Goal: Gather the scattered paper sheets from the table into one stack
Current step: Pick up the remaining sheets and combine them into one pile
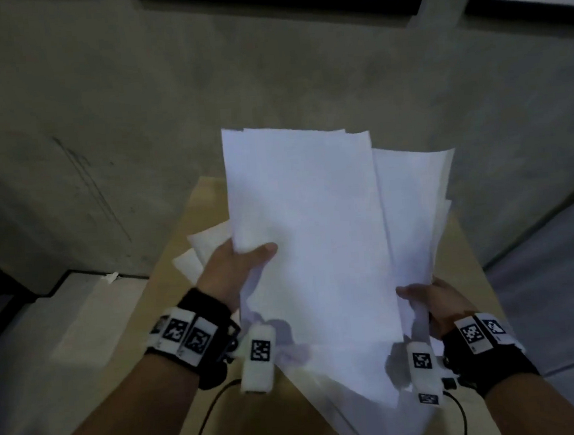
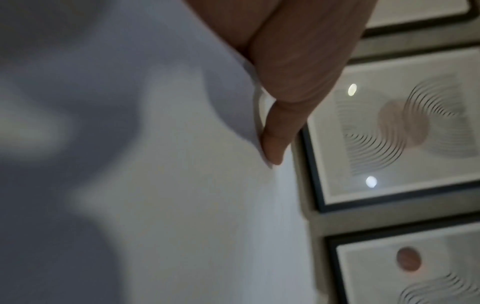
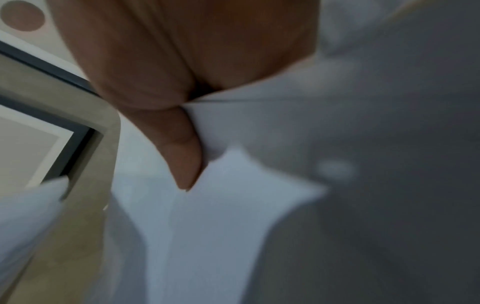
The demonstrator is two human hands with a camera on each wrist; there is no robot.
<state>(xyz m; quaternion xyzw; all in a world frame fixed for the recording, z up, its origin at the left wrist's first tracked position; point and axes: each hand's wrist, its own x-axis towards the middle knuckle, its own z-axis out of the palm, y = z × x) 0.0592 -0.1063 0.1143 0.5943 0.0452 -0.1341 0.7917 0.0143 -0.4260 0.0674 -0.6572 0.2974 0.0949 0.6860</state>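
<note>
Currently, paper sheets [image 1: 311,236]: light, limp, slippery, fanned unevenly above the worktop [image 1: 205,203]. Left hand [image 1: 235,273] pinches the 9 o'clock edge, right hand [image 1: 436,305] the 5 o'clock corner; best held at opposite edges.

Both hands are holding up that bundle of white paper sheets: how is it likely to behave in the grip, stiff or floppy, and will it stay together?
The paper sheets are probably floppy: they bend and crease around the left hand. They likely slip against each other, since their top edges are fanned and uneven. Held only near the bottom by that hand and the right hand, they may splay further.
</note>
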